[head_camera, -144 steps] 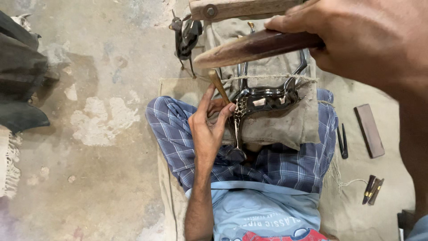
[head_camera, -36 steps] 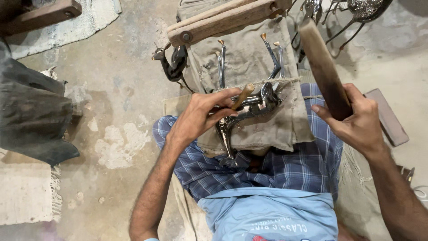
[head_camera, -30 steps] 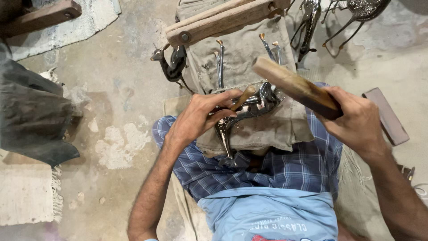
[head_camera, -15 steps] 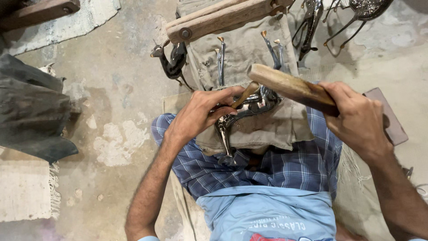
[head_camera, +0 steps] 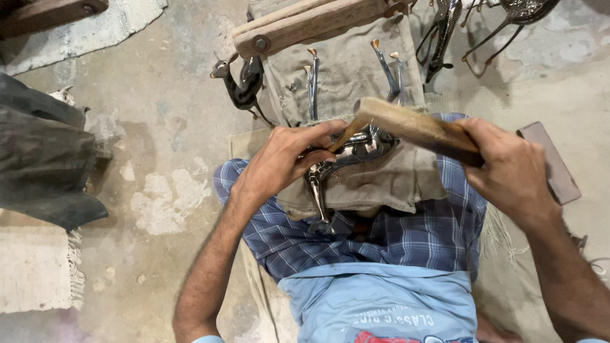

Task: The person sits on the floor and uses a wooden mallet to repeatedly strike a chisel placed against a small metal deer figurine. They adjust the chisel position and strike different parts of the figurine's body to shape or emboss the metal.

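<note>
Here the grey-green canvas cloth (head_camera: 381,184) covers my lap, and the shiny dark metal animal figure (head_camera: 346,159) lies on it, legs toward 6 o'clock. My right hand (head_camera: 508,168), at 3 o'clock, is wrapped tight round the flat brown wooden mallet (head_camera: 413,124). My left hand (head_camera: 286,159), at 9 o'clock, pinches the thin wooden-handled punch (head_camera: 346,132) against the figure. I judge this the striking step; the next blow needs the punch steady and the mallet square.
</note>
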